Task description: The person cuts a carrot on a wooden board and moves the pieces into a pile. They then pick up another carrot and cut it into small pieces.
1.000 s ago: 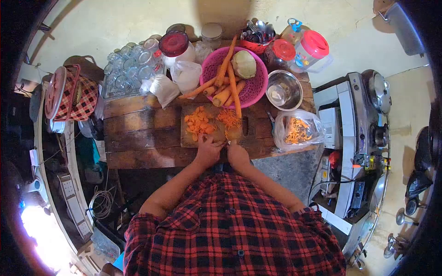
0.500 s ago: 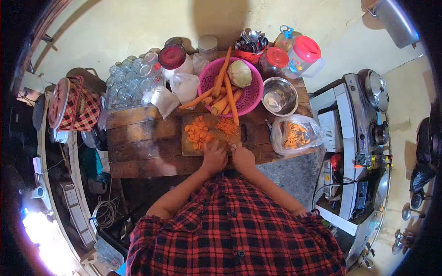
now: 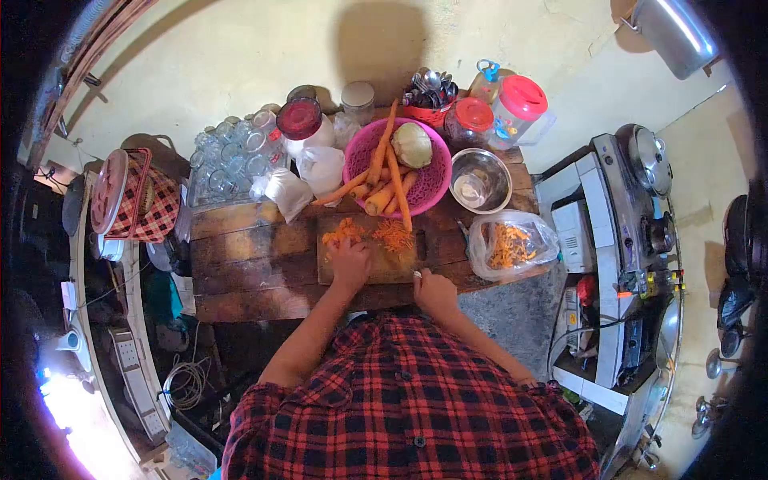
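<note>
My left hand (image 3: 350, 264) reaches over the pile of carrot slices (image 3: 342, 230) on the left of the wooden cutting board (image 3: 384, 268), its fingers a little apart and touching the slices. To the right, at the board's near edge, my right hand (image 3: 437, 293) is closed around a knife (image 3: 417, 274); only a small pale part of it shows, and the blade is hard to make out. Thin carrot strips (image 3: 393, 236) lie in a heap at the upper right of the board. Behind them, whole carrots (image 3: 398, 188) and a pale round vegetable (image 3: 412, 145) fill a pink basket (image 3: 442, 172).
A clear plastic bag (image 3: 544, 252) with carrot strips lies at the right, below a metal bowl (image 3: 504, 184). Glass mugs (image 3: 224, 160), white bags (image 3: 288, 194), lidded jars (image 3: 472, 120) and a cutlery basket (image 3: 428, 114) line the back. A stove (image 3: 620, 176) stands right.
My left hand has moved left from the board's near middle to the carrot slices. My right hand has drawn slightly right and toward me, with the knife.
</note>
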`<move>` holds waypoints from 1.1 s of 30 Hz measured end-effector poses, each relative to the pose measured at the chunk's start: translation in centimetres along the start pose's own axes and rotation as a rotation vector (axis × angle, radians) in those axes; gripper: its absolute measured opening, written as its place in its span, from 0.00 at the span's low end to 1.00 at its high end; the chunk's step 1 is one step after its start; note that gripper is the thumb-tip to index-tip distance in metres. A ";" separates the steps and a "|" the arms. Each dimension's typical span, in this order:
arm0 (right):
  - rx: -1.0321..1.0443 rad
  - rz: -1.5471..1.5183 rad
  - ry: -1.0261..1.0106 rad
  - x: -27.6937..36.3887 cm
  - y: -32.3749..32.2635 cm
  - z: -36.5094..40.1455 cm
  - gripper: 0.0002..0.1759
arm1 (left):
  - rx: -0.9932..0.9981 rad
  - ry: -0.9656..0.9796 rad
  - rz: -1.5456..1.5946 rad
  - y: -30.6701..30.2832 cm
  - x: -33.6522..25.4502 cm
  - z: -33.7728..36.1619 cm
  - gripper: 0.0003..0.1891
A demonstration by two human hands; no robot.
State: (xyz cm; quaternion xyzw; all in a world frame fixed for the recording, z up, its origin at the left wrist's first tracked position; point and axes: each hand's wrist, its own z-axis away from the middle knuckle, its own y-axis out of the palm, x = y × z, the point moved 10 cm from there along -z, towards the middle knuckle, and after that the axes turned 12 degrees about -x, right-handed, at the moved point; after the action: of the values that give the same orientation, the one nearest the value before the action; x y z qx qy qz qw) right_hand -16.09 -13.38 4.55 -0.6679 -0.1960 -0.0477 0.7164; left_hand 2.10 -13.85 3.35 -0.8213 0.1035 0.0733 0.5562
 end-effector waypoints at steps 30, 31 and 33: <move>-0.017 -0.089 -0.048 -0.8 3.1 0.4 0.14 | -0.213 0.165 0.150 -2.3 -4.1 1.8 0.08; 0.018 -0.093 -0.034 -0.8 3.1 0.6 0.14 | -0.212 0.189 0.157 -2.0 -4.4 2.0 0.08; 0.055 -0.097 -0.022 -1.1 3.3 1.1 0.14 | -0.210 0.210 0.162 -1.4 -4.3 2.7 0.07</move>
State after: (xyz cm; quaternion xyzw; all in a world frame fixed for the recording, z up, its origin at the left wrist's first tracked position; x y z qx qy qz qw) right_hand -16.28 -12.17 1.08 -0.6382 -0.2372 -0.0694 0.7291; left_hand -1.70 -10.49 4.58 -0.8670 0.2187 0.0421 0.4458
